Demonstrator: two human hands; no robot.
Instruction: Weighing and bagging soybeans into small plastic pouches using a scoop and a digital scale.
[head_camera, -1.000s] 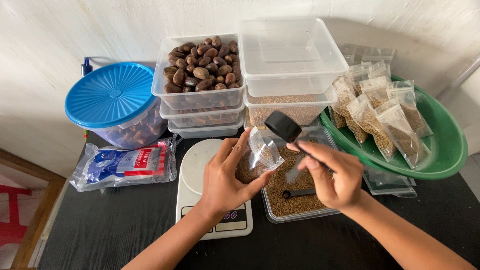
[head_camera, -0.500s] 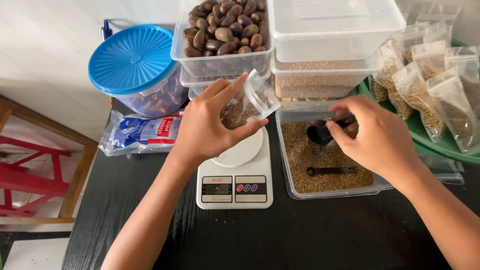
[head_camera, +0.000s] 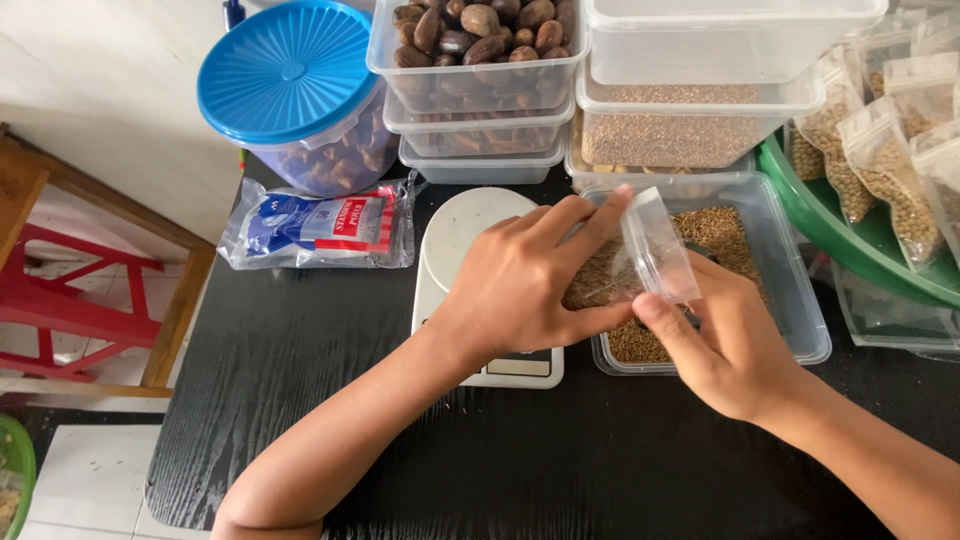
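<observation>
While both hands' fingers pinch the clear pouch (head_camera: 655, 250), seed tub (head_camera: 790, 270) walls crowd close.

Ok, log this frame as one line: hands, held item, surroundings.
left hand: holds small clear pouch of brown seeds | right hand: pinches pouch's open top | under: seed tray, white scale | surface: black table

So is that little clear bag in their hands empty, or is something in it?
Partly filled. The small clear bag shows brown seeds in its lower part; its top is clear. The left hand holds it, the right hand touches it.
</observation>
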